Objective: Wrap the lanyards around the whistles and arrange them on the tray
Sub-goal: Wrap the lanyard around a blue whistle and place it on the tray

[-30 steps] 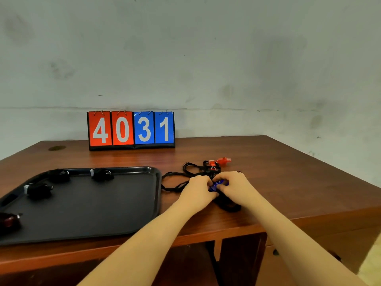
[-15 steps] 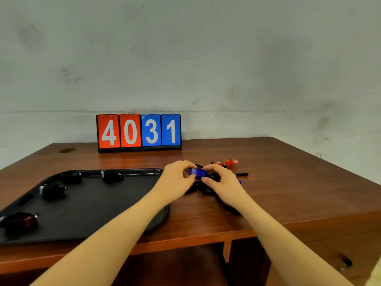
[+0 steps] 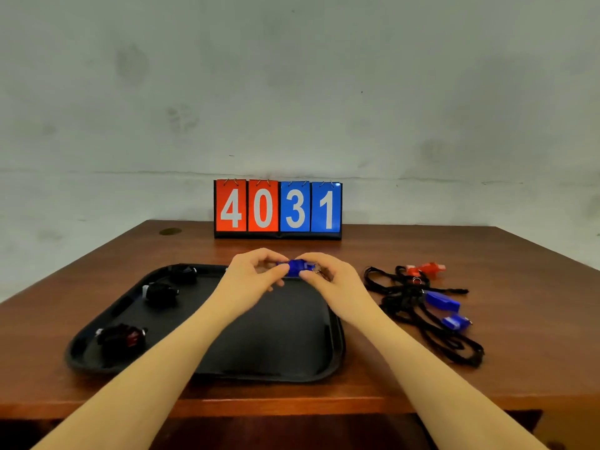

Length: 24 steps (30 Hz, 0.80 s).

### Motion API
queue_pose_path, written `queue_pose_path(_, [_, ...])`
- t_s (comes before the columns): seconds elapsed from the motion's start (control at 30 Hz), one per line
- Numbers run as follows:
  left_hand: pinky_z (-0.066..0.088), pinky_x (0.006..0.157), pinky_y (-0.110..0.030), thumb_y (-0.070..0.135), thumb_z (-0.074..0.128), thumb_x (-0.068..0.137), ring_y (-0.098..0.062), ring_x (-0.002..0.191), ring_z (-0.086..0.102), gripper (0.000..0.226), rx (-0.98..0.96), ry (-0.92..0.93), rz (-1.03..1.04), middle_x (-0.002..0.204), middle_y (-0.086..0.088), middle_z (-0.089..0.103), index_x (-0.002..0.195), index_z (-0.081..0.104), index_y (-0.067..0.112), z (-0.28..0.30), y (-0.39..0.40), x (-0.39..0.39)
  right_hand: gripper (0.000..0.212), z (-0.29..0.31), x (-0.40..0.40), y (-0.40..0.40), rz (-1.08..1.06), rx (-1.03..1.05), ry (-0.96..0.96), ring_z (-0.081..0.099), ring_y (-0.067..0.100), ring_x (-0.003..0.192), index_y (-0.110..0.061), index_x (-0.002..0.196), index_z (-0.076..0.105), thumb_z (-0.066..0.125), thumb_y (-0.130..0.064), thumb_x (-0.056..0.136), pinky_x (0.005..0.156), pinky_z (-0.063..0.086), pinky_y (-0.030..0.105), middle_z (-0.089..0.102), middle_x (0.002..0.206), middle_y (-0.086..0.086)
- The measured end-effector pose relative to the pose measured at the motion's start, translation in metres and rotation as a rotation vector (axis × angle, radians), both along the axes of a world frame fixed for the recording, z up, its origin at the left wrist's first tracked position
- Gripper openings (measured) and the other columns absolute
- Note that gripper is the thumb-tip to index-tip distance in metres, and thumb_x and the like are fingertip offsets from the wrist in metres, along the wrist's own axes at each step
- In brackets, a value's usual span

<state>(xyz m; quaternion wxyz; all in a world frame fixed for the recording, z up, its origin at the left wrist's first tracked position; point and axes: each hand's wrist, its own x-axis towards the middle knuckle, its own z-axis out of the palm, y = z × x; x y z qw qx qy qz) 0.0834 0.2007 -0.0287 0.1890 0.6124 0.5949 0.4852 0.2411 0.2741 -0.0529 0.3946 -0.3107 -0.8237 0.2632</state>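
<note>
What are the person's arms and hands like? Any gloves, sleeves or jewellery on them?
Both arms are bare from the bottom edge of the picture up to the wrists: no sleeves show. The left hand and the right hand wear no gloves, and no rings, watch or bracelet can be seen.

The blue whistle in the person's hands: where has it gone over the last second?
Both hands, left and right, lifted the blue whistle from the tangled pile and carried it left, over the tray. The wrapped whistles on the tray stayed put.
</note>
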Motion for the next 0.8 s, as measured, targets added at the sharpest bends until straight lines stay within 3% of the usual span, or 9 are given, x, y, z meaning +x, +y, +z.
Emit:
queue_pose_path(0.1, [0.050, 0.061, -0.013, 0.013, 0.062, 0.086, -0.005, 0.071, 0.064, 0.018, 0.000, -0.082, 0.064, 0.088, 0.002, 0.066, 0.103, 0.062, 0.018, -0.002, 0.006, -0.016, 0.034, 0.002, -0.025, 0.006, 0.013, 0.003, 0.041, 0.048, -0.005, 0.110, -0.027, 0.125, 0.055, 0.054, -0.023, 0.091, 0.091, 0.038, 0.010, 0.059, 0.122, -0.011])
queue_pose_path(0.23, [0.052, 0.069, -0.019, 0.012, 0.063, 0.085, -0.012, 0.080, 0.066, 0.022, 0.053, -0.159, 0.158, 0.091, -0.002, 0.067, 0.107, 0.063, 0.013, -0.003, 0.024, -0.029, 0.040, 0.000, -0.058, 0.017, -0.060, -0.042, 0.118, 0.050, 0.005, 0.117, -0.027, 0.131, 0.049, 0.053, -0.025, 0.092, 0.098, 0.042, 0.024, 0.056, 0.129, -0.006])
queue_pose_path(0.3, [0.053, 0.071, -0.023, 0.012, 0.064, 0.084, -0.016, 0.084, 0.066, 0.022, 0.076, -0.215, 0.192, 0.094, -0.004, 0.068, 0.106, 0.064, 0.011, -0.004, 0.033, -0.034, 0.043, -0.001, -0.073, 0.023, -0.097, -0.054, 0.146, 0.049, 0.005, 0.114, -0.025, 0.135, 0.046, 0.053, -0.026, 0.092, 0.094, 0.042, 0.022, 0.056, 0.126, -0.007])
queue_pose_path(0.37, [0.054, 0.076, -0.028, 0.011, 0.064, 0.084, -0.018, 0.085, 0.066, 0.020, 0.084, -0.246, 0.217, 0.095, -0.005, 0.068, 0.105, 0.064, 0.010, -0.007, 0.041, -0.038, 0.047, -0.001, -0.081, 0.027, -0.125, -0.069, 0.171, 0.052, 0.003, 0.103, -0.023, 0.138, 0.040, 0.053, -0.025, 0.092, 0.084, 0.041, 0.014, 0.056, 0.110, -0.010])
queue_pose_path(0.47, [0.054, 0.080, -0.031, 0.010, 0.064, 0.084, -0.016, 0.084, 0.066, 0.017, 0.093, -0.225, 0.228, 0.093, -0.004, 0.068, 0.099, 0.061, 0.014, -0.007, 0.051, -0.043, 0.049, 0.000, -0.083, 0.036, -0.149, -0.063, 0.225, 0.052, 0.003, 0.072, -0.020, 0.136, 0.036, 0.055, -0.019, 0.091, 0.066, 0.042, 0.006, 0.051, 0.076, -0.007])
queue_pose_path(0.57, [0.053, 0.076, -0.027, 0.010, 0.065, 0.083, -0.016, 0.087, 0.065, 0.016, 0.113, -0.210, 0.232, 0.096, -0.005, 0.067, 0.096, 0.059, 0.019, -0.005, 0.056, -0.046, 0.034, 0.001, -0.080, 0.046, -0.178, -0.042, 0.244, 0.052, 0.003, 0.068, -0.018, 0.125, 0.049, 0.055, -0.019, 0.091, 0.066, 0.041, 0.007, 0.054, 0.074, -0.004])
queue_pose_path(0.63, [0.054, 0.079, -0.030, 0.009, 0.065, 0.083, -0.017, 0.090, 0.064, 0.016, 0.150, -0.234, 0.221, 0.097, -0.003, 0.066, 0.094, 0.059, 0.020, -0.006, 0.056, -0.046, 0.017, 0.000, -0.078, 0.049, -0.172, -0.026, 0.222, 0.054, 0.003, 0.072, -0.017, 0.106, 0.061, 0.053, -0.023, 0.092, 0.069, 0.042, 0.013, 0.057, 0.076, -0.008])
queue_pose_path(0.8, [0.053, 0.075, -0.021, 0.010, 0.062, 0.086, -0.006, 0.077, 0.065, 0.017, 0.216, -0.301, 0.191, 0.090, 0.004, 0.066, 0.088, 0.060, 0.028, -0.009, 0.050, -0.046, 0.020, 0.000, -0.069, 0.052, -0.159, -0.092, 0.266, 0.052, 0.003, 0.064, -0.022, 0.079, 0.065, 0.052, -0.031, 0.092, 0.066, 0.044, 0.020, 0.056, 0.063, -0.012])
